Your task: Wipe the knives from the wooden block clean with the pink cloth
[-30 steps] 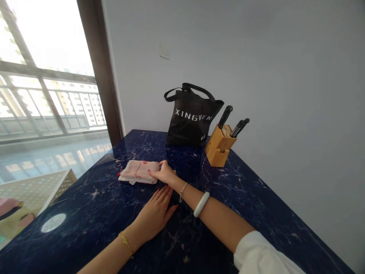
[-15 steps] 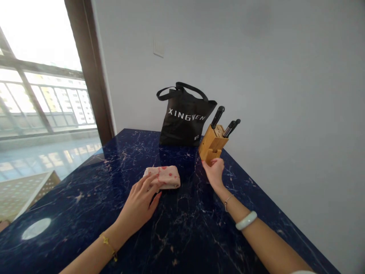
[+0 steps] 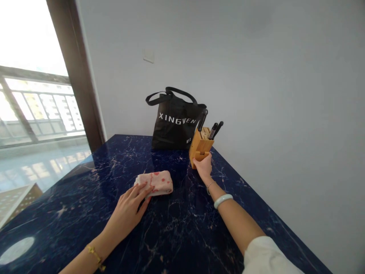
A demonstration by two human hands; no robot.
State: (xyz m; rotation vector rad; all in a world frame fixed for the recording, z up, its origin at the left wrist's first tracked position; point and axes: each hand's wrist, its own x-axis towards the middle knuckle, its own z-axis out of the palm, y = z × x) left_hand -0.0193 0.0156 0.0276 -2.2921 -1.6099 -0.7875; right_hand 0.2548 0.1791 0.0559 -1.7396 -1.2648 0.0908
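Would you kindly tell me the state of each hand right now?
Left hand: open, resting on the folded cloth.
Right hand: closed on the knife block.

Glossy marbled tabletop [image 3: 173,232], soft cloth towel [image 3: 159,182], smooth wooden block [image 3: 201,144], matt black fabric bag [image 3: 173,129].

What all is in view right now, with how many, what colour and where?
Bag: one, black, back of the table
Block: one, light wood, beside the bag
Handles: three, black, sticking up from the block
Cloth: one, pink with red marks, folded on the table
Table: one, dark blue, marbled, under it all
Wall: one, grey, behind
Plate: one, pale, on the wall
Frame: one, brown, left
Railing: one, greyish, outside
Bin: one, cream, lower left
Left hand: one, gold bracelet, on the cloth
Right hand: one, white bangle and thin bracelet, on the block
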